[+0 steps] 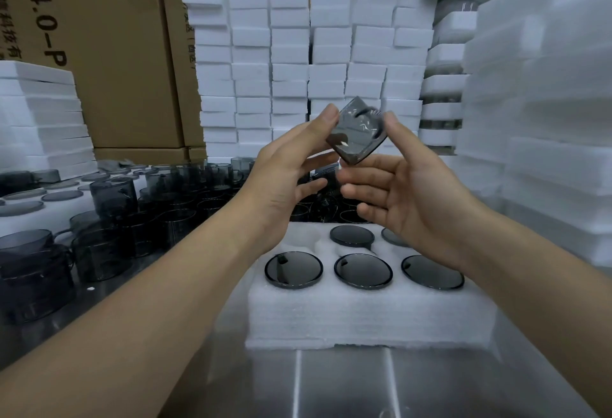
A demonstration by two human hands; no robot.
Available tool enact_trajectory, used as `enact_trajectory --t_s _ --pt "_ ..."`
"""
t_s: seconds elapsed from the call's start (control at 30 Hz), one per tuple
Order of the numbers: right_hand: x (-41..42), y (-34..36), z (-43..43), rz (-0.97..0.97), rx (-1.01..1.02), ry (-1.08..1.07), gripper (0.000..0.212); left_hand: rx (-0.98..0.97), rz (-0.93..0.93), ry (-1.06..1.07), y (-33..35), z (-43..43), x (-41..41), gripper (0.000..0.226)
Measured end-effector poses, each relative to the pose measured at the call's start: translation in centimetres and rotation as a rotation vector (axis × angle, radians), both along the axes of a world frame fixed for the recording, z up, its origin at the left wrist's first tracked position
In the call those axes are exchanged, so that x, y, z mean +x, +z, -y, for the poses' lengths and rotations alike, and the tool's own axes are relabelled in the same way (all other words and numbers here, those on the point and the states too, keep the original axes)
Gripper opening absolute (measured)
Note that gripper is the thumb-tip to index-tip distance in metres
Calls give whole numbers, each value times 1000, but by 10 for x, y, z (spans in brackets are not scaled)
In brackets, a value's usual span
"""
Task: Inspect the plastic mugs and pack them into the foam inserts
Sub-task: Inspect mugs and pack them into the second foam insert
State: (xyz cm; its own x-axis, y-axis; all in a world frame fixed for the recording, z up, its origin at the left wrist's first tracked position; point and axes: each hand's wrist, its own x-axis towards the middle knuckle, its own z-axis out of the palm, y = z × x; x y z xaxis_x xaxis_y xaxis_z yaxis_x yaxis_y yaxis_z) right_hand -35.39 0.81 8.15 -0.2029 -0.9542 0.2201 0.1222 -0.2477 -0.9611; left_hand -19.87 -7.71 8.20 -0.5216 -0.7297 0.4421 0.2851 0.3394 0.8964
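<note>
A smoky grey see-through plastic mug (356, 131) is held up tilted in mid-air, its handle facing me. My left hand (288, 169) pinches its left side between thumb and fingers. My right hand (407, 182) holds its right side, thumb on top and fingers under the base. Below them a white foam insert (364, 315) lies on the metal table, with several mugs (293, 269) seated upside down in its round holes. One hole (299, 238) at its back left shows no mug.
Many loose grey mugs (112, 219) crowd the table at left. Filled foam inserts (29, 199) lie far left. Stacks of white foam blocks (298, 63) rise behind, more foam (543, 119) piles up at right, and cardboard boxes (109, 53) stand at the back.
</note>
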Motion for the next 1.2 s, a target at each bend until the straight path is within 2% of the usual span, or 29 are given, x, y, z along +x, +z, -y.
enact_trajectory --t_s 0.17,0.23,0.37,0.5,0.6,0.77,0.9,1.07,1.2 --pt "-1 -2 2 -63 95 3 83 -40 7 46 3 0 2 37" --pt "-1 -3 4 -108 104 -28 78 -89 43 123 6 3 7 42" --pt "-3 -6 3 -162 117 -162 60 -379 182 190 9 16 20 39" --pt "-7 -8 2 -173 122 -326 49 -450 397 186 9 26 31 52" --pt "-9 -7 4 -175 96 -395 40 -434 516 161 10 35 41 56" --pt "-10 -7 5 -152 74 -400 37 -388 727 97 6 44 50 53" --pt "-10 -7 5 -154 73 -398 37 -368 757 61 7 45 51 53" --pt "-10 -8 4 -157 68 -398 37 -329 762 0 8 45 53 36" --pt "-11 -9 4 -159 66 -390 37 -304 752 -44 8 41 50 36"
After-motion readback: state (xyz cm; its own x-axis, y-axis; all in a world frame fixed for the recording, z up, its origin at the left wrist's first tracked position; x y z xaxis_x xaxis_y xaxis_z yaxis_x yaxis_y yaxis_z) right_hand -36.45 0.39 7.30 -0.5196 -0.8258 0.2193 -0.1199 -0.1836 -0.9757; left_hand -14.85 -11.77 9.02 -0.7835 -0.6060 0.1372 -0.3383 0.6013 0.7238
